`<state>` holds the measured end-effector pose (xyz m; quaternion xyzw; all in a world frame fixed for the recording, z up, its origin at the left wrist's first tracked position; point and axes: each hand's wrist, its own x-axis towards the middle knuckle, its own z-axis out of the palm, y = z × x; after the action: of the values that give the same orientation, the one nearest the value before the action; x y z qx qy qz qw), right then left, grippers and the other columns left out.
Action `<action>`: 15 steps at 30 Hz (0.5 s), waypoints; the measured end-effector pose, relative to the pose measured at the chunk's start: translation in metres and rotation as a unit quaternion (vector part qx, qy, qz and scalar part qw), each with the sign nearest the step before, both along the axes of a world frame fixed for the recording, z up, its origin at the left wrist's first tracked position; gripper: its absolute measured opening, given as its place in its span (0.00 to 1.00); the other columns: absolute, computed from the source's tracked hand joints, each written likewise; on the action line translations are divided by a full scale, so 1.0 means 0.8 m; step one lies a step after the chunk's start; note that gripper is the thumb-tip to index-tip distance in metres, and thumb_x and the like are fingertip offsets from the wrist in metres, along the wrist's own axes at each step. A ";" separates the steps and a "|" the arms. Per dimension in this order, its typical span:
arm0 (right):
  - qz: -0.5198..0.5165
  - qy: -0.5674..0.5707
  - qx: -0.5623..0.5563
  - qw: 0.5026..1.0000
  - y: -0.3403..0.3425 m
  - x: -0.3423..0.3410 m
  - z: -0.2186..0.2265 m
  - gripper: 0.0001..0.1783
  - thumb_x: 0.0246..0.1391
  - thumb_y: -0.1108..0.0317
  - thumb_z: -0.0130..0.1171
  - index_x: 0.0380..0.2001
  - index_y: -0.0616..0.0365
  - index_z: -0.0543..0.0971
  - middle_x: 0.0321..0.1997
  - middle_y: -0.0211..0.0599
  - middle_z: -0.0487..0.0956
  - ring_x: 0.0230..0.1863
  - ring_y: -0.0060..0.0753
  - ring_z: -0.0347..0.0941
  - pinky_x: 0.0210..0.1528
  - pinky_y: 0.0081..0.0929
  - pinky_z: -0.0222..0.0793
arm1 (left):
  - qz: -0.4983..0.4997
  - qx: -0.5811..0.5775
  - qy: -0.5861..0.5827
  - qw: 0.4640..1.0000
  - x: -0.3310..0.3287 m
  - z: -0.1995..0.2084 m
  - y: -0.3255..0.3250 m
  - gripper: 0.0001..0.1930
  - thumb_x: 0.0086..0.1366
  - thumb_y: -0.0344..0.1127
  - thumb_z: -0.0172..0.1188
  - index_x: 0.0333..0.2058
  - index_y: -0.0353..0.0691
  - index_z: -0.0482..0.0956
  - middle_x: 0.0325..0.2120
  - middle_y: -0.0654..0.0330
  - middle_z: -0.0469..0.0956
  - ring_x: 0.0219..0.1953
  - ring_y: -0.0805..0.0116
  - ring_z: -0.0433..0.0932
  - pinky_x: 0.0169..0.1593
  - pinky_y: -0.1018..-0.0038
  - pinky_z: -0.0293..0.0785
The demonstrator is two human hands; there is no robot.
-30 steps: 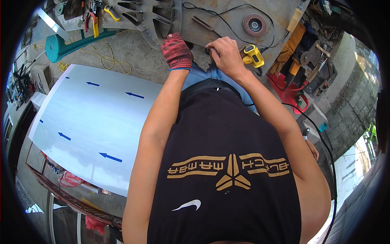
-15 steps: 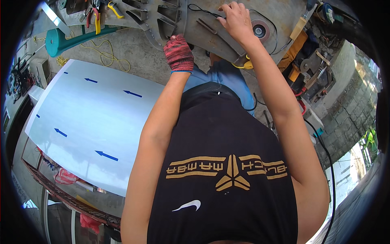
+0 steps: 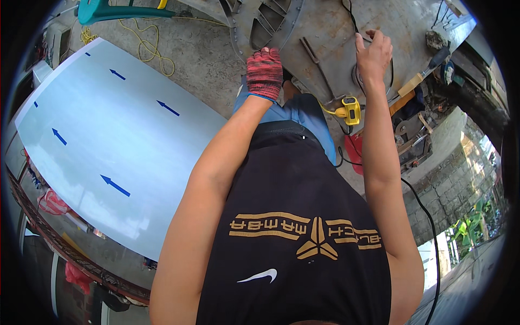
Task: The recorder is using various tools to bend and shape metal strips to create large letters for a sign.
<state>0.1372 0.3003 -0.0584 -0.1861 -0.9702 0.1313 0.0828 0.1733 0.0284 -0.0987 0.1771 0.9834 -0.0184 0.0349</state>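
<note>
My left hand (image 3: 264,75) wears a red and black knit glove with the fingertips bare. Its fingers are curled at the near edge of a curved metal frame (image 3: 281,12) with triangular openings, which it seems to grip. My bare right hand (image 3: 375,57) is over the metal worktable (image 3: 319,32), fingers bent and somewhat apart. A black cord (image 3: 353,19) runs to its fingertips and passes beneath; I see no firm grip on it. Below that hand the round disc is mostly hidden. Between my hands lies a long metal bar tool (image 3: 319,67).
A yellow box-like device (image 3: 352,111) with cords sits at the table's near edge. To the left stretches a pale, glossy panel (image 3: 124,130) with blue arrows. A green stool (image 3: 116,11) and yellow rope (image 3: 154,51) are beyond it. A wooden-handled tool (image 3: 410,85) lies at right.
The view has shifted, so the table and panel sit differently in it. My right hand has moved nearer the disc, now largely covering it. My left hand stays by the frame's edge.
</note>
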 end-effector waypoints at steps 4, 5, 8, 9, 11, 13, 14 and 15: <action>0.022 -0.048 -0.194 0.980 -0.037 0.014 0.030 0.14 0.54 0.61 0.63 0.37 0.60 0.80 0.38 0.44 0.78 0.43 0.45 0.74 0.48 0.38 0.69 | 0.006 0.023 -0.035 0.999 0.000 -0.001 0.002 0.17 0.60 0.32 0.50 0.48 0.40 0.73 0.45 0.50 0.77 0.44 0.55 0.77 0.48 0.59 0.71; 0.018 -0.102 -0.288 0.952 -0.055 0.020 0.035 0.14 0.54 0.62 0.63 0.37 0.61 0.79 0.37 0.45 0.78 0.42 0.44 0.75 0.47 0.37 0.70 | -0.001 0.041 -0.031 0.999 0.001 -0.004 0.003 0.17 0.60 0.32 0.50 0.49 0.41 0.73 0.45 0.50 0.77 0.44 0.55 0.77 0.48 0.59 0.71; 0.076 -0.128 -0.320 0.936 -0.110 0.048 0.026 0.13 0.54 0.65 0.62 0.38 0.62 0.79 0.38 0.46 0.78 0.41 0.46 0.76 0.46 0.38 0.71 | 0.000 0.038 -0.012 0.999 0.001 -0.007 0.002 0.17 0.60 0.32 0.51 0.48 0.41 0.73 0.45 0.50 0.77 0.44 0.55 0.77 0.47 0.60 0.71; 0.090 -0.133 -0.322 0.933 -0.124 0.058 0.022 0.12 0.53 0.66 0.62 0.38 0.62 0.79 0.38 0.46 0.78 0.42 0.46 0.76 0.47 0.39 0.71 | -0.007 0.045 -0.017 0.999 0.001 -0.005 0.003 0.17 0.60 0.32 0.51 0.48 0.41 0.73 0.45 0.50 0.77 0.44 0.55 0.77 0.47 0.60 0.71; 0.099 -0.128 -0.340 0.927 -0.148 0.072 0.011 0.11 0.53 0.67 0.61 0.38 0.61 0.79 0.38 0.47 0.78 0.43 0.48 0.75 0.48 0.40 0.70 | 0.000 0.042 -0.010 0.999 0.000 -0.003 0.002 0.17 0.59 0.33 0.52 0.48 0.41 0.74 0.46 0.50 0.77 0.45 0.55 0.77 0.47 0.60 0.71; 0.112 -0.137 -0.339 0.924 -0.161 0.080 0.011 0.10 0.53 0.68 0.61 0.37 0.61 0.79 0.37 0.47 0.77 0.44 0.48 0.74 0.48 0.41 0.70 | -0.006 0.040 -0.024 0.999 -0.002 -0.002 0.001 0.18 0.58 0.35 0.53 0.48 0.40 0.74 0.46 0.50 0.77 0.46 0.55 0.76 0.47 0.59 0.71; 0.113 -0.144 -0.345 0.920 -0.166 0.084 0.013 0.10 0.53 0.67 0.61 0.36 0.61 0.79 0.37 0.47 0.77 0.44 0.49 0.74 0.49 0.41 0.69 | 0.006 0.042 -0.037 0.998 -0.002 -0.003 0.000 0.18 0.58 0.35 0.54 0.48 0.40 0.74 0.46 0.50 0.77 0.46 0.54 0.76 0.47 0.59 0.70; 0.121 -0.148 -0.347 0.918 -0.166 0.089 0.011 0.11 0.53 0.66 0.60 0.36 0.61 0.79 0.37 0.47 0.77 0.45 0.50 0.73 0.50 0.42 0.69 | 0.018 0.044 -0.049 0.998 -0.002 -0.004 -0.001 0.19 0.57 0.36 0.54 0.48 0.40 0.74 0.46 0.50 0.77 0.46 0.54 0.76 0.48 0.59 0.70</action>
<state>0.2082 0.1673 -0.0498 -0.1013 -0.8801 0.4395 -0.1484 0.1719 0.0279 -0.1022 0.1611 0.9834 0.0338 0.0758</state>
